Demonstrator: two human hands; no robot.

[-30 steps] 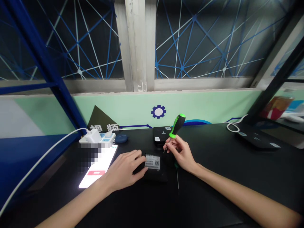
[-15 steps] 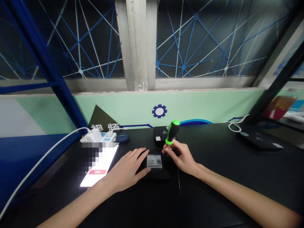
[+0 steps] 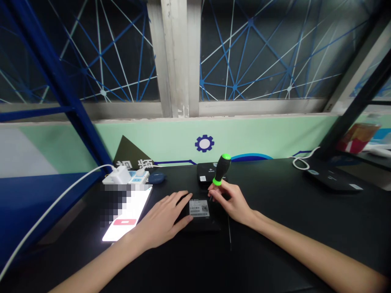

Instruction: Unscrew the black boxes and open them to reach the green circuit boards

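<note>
A small black box-shaped device (image 3: 200, 225) lies on the black table with its white printed label (image 3: 198, 208) facing up. My left hand (image 3: 169, 217) rests on the device's left side, fingers stretched and thumb apart. In my right hand (image 3: 233, 201) is a black and green screwdriver (image 3: 222, 169), pinched low near its shaft. It stands nearly upright, slightly tilted, with the tip down at the device's right edge. Whether the tip sits in a screw is too small to tell. A thin metal rod (image 3: 230, 234) lies just right of the device.
Behind the device sits another black box (image 3: 207, 173). A lit phone (image 3: 130, 219) lies left of my left hand. Beyond it are a white power strip with a charger (image 3: 120, 175) and a dark blue object (image 3: 157, 178). A flat black device (image 3: 332, 181) with a white cable (image 3: 301, 162) is at right.
Hands, screwdriver and device hold nearly the same places. The whole view has shifted very slightly.
</note>
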